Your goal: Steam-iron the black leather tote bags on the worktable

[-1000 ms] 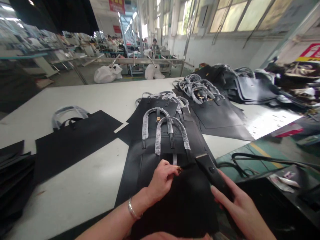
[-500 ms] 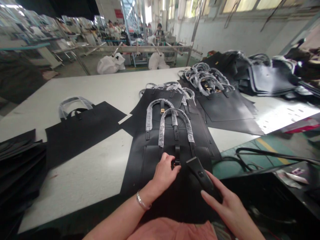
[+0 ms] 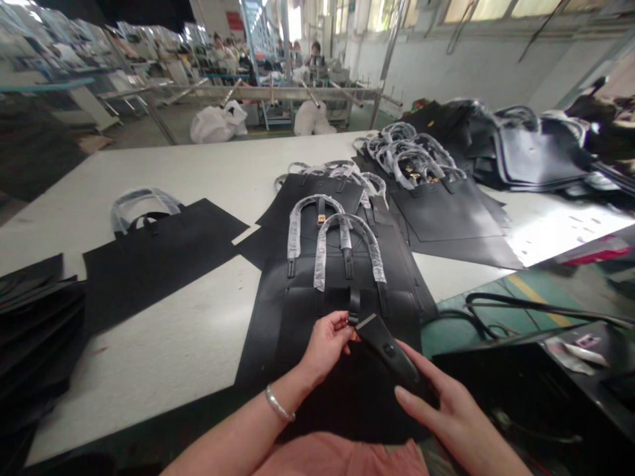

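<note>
A black handbag panel [image 3: 391, 307] with two plastic-wrapped handles [image 3: 374, 248] lies in front of me. My left hand [image 3: 328, 347] is closed, its fingertips pinching the end of a short black strap [image 3: 354, 304] at the panel's middle. A bit of gold-coloured metal shows by those fingertips. In my right hand [image 3: 436, 390] is a black electric clipper [image 3: 391, 354], its pale straight head pointing up and left. That head is right beside the strap end; whether they touch I cannot tell.
More black bag pieces [image 3: 456, 215] with wrapped handles are piled at the back right of the white table [image 3: 188, 337]. One bag piece [image 3: 163, 258] lies to the left, near a stack of black sheets [image 3: 40, 337]. A dark bin-like box [image 3: 540, 396] stands at the right.
The clipper has moved left and slightly down, up to the strap end. My left hand has shifted slightly lower and still pinches the strap.
</note>
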The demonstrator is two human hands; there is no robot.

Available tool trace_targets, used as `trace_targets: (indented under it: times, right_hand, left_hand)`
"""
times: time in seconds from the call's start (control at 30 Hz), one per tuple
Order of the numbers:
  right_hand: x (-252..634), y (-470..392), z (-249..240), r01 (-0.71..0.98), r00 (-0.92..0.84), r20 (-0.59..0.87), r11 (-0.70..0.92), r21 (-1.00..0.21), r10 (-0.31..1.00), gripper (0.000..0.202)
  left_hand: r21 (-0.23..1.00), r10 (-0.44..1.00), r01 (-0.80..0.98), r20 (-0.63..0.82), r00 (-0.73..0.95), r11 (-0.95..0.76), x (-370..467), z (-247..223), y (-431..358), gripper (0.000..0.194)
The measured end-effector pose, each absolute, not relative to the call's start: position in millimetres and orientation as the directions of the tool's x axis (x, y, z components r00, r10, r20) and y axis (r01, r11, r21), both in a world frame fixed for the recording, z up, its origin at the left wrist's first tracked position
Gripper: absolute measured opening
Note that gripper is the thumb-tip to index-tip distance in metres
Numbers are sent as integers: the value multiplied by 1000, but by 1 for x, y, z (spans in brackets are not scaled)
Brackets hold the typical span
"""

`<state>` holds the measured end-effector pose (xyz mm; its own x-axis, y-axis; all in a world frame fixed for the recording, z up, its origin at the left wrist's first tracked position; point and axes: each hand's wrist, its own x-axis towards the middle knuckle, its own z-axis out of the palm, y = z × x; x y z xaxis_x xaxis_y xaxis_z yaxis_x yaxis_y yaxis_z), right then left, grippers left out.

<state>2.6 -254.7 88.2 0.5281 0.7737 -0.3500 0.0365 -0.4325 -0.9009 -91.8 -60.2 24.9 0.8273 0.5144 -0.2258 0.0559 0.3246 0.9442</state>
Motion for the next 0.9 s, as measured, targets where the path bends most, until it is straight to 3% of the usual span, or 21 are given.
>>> trace_targets:
  times: [0.17,0.33,0.53,0.63,0.77,0.83,0.9]
  right_hand:
    - [10,-238,104,-16,551,-387,-454,-891,740,72]
    - [20,-240,111,-64,619,-388,-448,-892,683,76]
    - [15,-251,104,-52,599,-377,-436,-898,707,71]
    - [10,-251,100,-42,598,-366,-428,-903,713,70]
    - [9,-252,97,-54,568,-377,-423,-904,732,71]
    - [10,-253,97,-40,549,-376,-426,-904,746,71]
    - [11,-254,98,-25,540,-376,-432,-902,753,72]
  left_hand:
    - [908,427,48,-241,871,415,-96,30,-52,18]
    - [738,364,19,-355,861,674,-98,30,-56,31]
    - [600,345,-54,-382,858,798,-99,30,-59,33]
    - [630,380,-55,-394,837,774,-99,27,-60,36]
    - [790,443,-24,-318,838,612,-98,29,-63,41]
    - [772,422,-36,-308,853,634,-98,31,-64,44]
    - [662,350,-33,-354,867,749,-97,30,-63,43]
